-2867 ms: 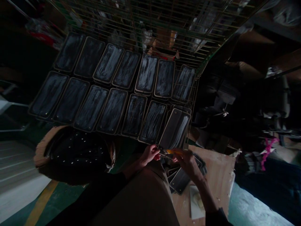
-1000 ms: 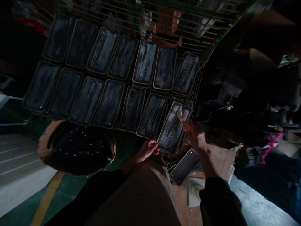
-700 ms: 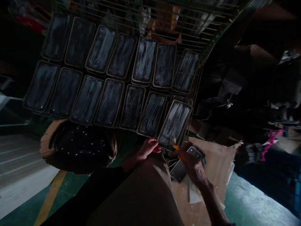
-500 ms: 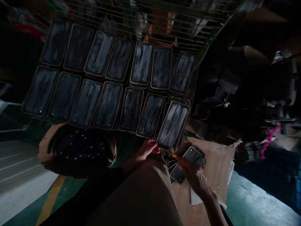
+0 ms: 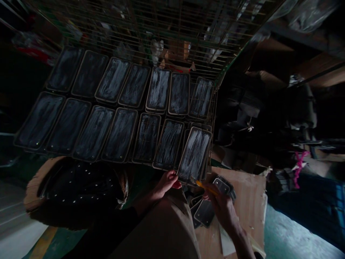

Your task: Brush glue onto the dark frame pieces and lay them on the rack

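Observation:
A dark rectangular panel (image 5: 194, 154) with rounded corners and whitish streaks lies at the near right end of two rows of similar panels. My left hand (image 5: 169, 182) is closed on its lower left corner, with the fingers at the edge. In my right hand (image 5: 222, 205) is a brush (image 5: 207, 187) with an orange-yellow handle. The brush tip meets the panel near its lower edge; its bristles are hard to make out in the dim light. Another streaked panel (image 5: 169, 144) sits just left of the held one.
A wire mesh rack (image 5: 210, 61) rises behind the rows. Several unstreaked dark panels (image 5: 206, 212) are piled on a wooden board (image 5: 249, 201) under my right hand. At left stands an open sack (image 5: 35, 187) containing dark pieces with shiny dots. Dark bundles (image 5: 242, 108) fill the right side.
The view has tilted, so the panels and both hands appear lower and slightly to the left. The brush stays at the panel's lower end, and my left hand keeps its corner hold.

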`<state>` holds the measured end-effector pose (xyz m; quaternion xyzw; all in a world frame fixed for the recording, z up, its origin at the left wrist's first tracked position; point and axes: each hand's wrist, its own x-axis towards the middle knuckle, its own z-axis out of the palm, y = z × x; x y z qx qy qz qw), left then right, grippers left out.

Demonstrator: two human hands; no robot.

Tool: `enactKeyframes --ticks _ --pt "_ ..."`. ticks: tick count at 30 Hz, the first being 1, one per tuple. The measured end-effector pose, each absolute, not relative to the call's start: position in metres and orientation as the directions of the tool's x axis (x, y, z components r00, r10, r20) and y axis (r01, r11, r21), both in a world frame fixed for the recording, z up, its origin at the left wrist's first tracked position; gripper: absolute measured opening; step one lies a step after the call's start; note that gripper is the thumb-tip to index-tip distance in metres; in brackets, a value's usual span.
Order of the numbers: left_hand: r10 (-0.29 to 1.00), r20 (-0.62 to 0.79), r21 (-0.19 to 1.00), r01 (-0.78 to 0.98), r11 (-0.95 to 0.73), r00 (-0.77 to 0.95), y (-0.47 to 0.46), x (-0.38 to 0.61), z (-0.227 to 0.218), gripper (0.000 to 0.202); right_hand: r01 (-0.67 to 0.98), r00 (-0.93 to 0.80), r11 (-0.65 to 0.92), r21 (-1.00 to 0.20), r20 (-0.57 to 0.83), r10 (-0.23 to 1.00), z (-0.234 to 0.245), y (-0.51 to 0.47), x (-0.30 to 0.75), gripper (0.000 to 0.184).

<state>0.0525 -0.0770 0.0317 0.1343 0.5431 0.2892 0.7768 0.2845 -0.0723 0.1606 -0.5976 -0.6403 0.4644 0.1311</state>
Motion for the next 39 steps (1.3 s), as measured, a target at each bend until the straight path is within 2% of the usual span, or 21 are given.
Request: enactKeyframes --ticks 3,6,12,15,19,23,25,30,36,37,39 --pt "0.618 -0.746 0.544 -0.307 0.781 0.249 -0.078 0.053 0.026 0.055 0.569 -0.234 -0.182 -0.802 -0.37 0.899 0.148 -0.044 0.29 0.026" --pt "0.645 -0.722 0.58 -0.288 0.762 0.251 -0.079 0.054 0.022 0.056 0.536 -0.254 -0.153 -0.83 -0.332 0.908 0.13 -0.006 0.295 0.027" --pt "0.655 -0.714 0.599 -0.267 0.755 0.248 -0.079 0.053 0.021 0.048 0.622 0.0 -0.024 -0.783 -0.03 1.0 0.117 0.049 0.29 0.031" --pt "0.656 -0.712 0.599 -0.272 0.753 0.25 -0.078 0.052 0.023 0.041 0.694 0.002 0.031 -0.719 0.045 0.999 0.113 0.054 0.28 0.031" --pt "0.659 -0.712 0.594 -0.291 0.75 0.244 -0.075 0.051 0.028 0.036 0.746 -0.136 0.082 -0.661 -0.031 0.99 0.108 0.035 0.266 0.028" --pt "0.651 -0.712 0.574 -0.318 0.755 0.261 -0.073 0.052 0.032 0.039 0.672 -0.205 0.002 -0.74 -0.183 0.961 0.117 0.011 0.264 0.027" --pt "0.656 -0.71 0.576 -0.324 0.751 0.256 -0.073 0.052 0.031 0.039 0.643 -0.201 -0.048 -0.765 -0.229 0.952 0.123 0.004 0.267 0.026" --pt "0.663 -0.702 0.579 -0.334 0.744 0.26 -0.074 0.052 0.027 0.045 0.641 -0.147 -0.095 -0.762 -0.243 0.959 0.127 -0.018 0.272 0.024" --pt "0.663 -0.691 0.555 -0.376 0.742 0.289 -0.073 0.05 0.035 0.048 0.59 -0.237 -0.234 -0.773 -0.443 0.865 0.137 -0.075 0.273 0.025" --pt "0.659 -0.697 0.552 -0.374 0.745 0.283 -0.072 0.05 0.038 0.047 0.589 -0.228 -0.25 -0.769 -0.455 0.861 0.141 -0.081 0.276 0.025" --pt "0.66 -0.701 0.551 -0.381 0.742 0.272 -0.069 0.048 0.044 0.05 0.63 -0.124 -0.223 -0.743 -0.381 0.916 0.152 -0.086 0.283 0.027"
